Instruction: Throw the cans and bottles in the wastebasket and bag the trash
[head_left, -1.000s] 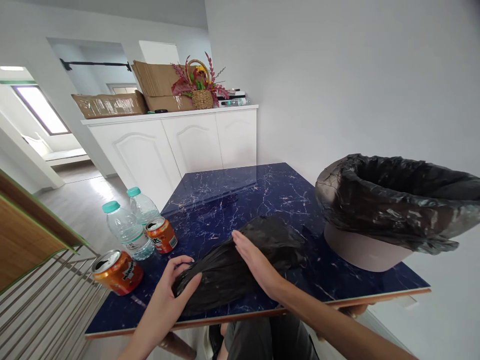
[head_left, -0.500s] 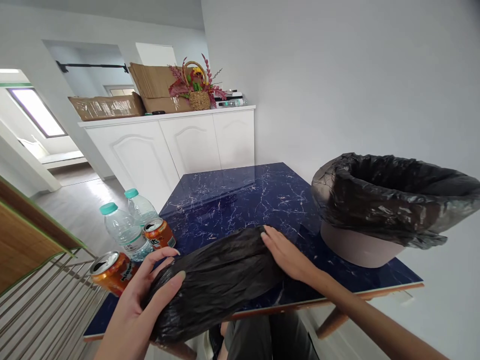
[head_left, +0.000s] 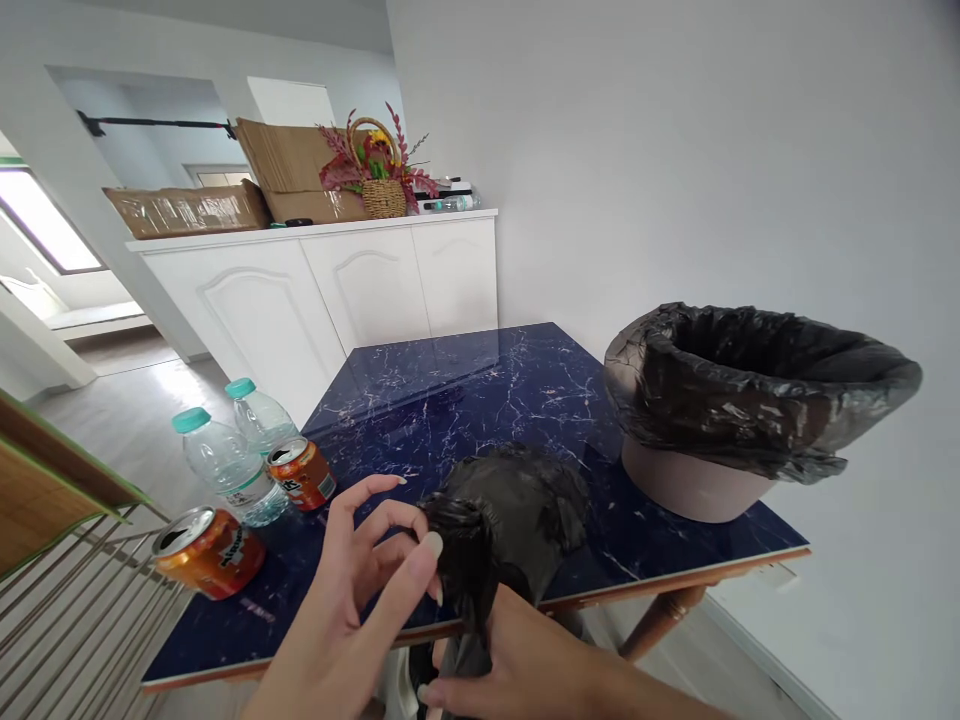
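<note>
A black plastic bag lies crumpled near the front edge of the blue marbled table, its left end bunched up. My left hand has its thumb and curled fingers closed on that bunched end, while the index finger sticks out. Below the bag, at the table edge, my right hand grips a hanging fold; its fingers are partly hidden by the plastic. Two orange drink cans, a front can and a rear can, stand left of my left hand.
Two clear bottles with teal caps, a nearer bottle and a farther bottle, stand by the cans. At right is a bin lined with a black bag. A metal rack is at left. Behind stands a white cabinet.
The bag has gone from a long rolled shape held at both ends to a bunched heap. My right hand has come left and down to the table edge; my left hand has shifted right.
</note>
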